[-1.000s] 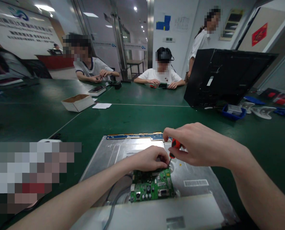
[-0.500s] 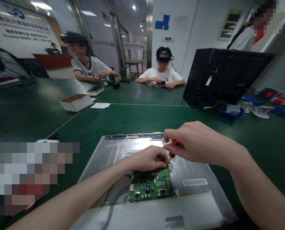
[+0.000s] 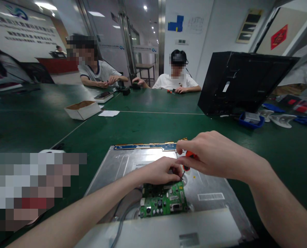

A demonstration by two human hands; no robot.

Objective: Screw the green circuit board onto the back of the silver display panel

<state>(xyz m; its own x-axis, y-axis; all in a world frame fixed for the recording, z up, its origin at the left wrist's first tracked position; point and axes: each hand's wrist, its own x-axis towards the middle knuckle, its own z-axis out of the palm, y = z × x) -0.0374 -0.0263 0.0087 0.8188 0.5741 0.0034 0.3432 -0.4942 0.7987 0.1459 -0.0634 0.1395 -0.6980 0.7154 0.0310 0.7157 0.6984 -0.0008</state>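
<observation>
My right hand (image 3: 211,155) is closed around the red-orange handle of a screwdriver (image 3: 190,155). The shaft slants down to the upper right corner of a green circuit board (image 3: 163,203). Curled at that corner, the fingertips of my left hand (image 3: 160,171) sit right by the screwdriver's tip; what they pinch, if anything, is hidden. Under the board lies the silver metal back of a display panel (image 3: 210,184). A narrow blue board (image 3: 143,147) runs along its far edge, and a grey cable (image 3: 120,225) passes to the left of the green board.
A black monitor housing (image 3: 241,82) stands at the back right, beside a small blue tray (image 3: 251,120). Left of centre are an open white box (image 3: 82,111) and some paper (image 3: 109,113). Two people sit across the green table (image 3: 153,124).
Both my hands and the screwdriver keep nearly the same place. Across the table, one person's hand has reached out to a dark object at the side. The standing person at the right has shifted.
</observation>
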